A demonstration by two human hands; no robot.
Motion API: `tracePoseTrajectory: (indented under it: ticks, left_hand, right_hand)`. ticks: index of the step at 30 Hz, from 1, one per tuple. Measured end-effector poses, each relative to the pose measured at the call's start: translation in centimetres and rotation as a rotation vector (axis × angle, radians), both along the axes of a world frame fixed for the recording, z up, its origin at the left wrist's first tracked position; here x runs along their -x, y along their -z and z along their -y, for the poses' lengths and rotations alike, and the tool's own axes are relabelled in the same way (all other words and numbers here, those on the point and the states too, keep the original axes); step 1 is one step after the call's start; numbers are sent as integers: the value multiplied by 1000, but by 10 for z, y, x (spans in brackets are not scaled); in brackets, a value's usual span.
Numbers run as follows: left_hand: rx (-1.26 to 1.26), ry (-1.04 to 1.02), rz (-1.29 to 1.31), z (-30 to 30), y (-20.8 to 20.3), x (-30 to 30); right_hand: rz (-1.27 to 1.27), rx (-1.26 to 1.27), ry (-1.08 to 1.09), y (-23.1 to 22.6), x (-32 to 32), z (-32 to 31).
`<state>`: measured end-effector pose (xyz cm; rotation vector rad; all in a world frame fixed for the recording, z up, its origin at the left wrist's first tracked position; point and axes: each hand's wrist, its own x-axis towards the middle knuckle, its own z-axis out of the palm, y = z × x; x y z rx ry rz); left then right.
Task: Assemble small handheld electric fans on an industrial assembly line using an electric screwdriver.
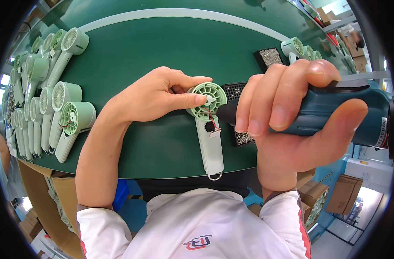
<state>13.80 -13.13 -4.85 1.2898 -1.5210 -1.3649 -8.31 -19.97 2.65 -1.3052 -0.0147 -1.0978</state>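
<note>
On the green counter [171, 47], a pale green handheld fan [211, 149] is positioned at the near edge, open head turned up, handle directed toward the person, metal ring [215, 179] brought to that edge. The head is held by the left hand [156, 95]: grip closed on it, thumb laid over the hub, forefinger set against the far rim. A teal power screwdriver [326, 110] is clasped in the right hand [287, 146], grip wrapped around its body, black nose directed at the head's right side; whether a screw is engaged cannot be told. Red wires [214, 125] are seen between head and handle. Just right of the fan, a black, partly perforated tray [234, 91] is partly covered by the right hand. A second black tray [270, 58], filled with small metal parts, is placed toward the far right corner, near further fans [294, 46]. Many similar fans [64, 96] are grouped along the left edge.
</note>
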Motion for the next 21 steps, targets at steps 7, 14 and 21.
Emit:
tracePoseTrajectory:
  ticks: [7,14,21]
  left_hand:
    - [20,5,-30,0,4,-2]
    - [-7,12,-24,2,-1,1]
    - [1,10,-3,0,-3,0]
  right_hand:
    - [-4,6,-21,5,-8,-4]
    - [-8,18,-27,7,-10,-7]
    - [-32,14,7,5,-10,-10]
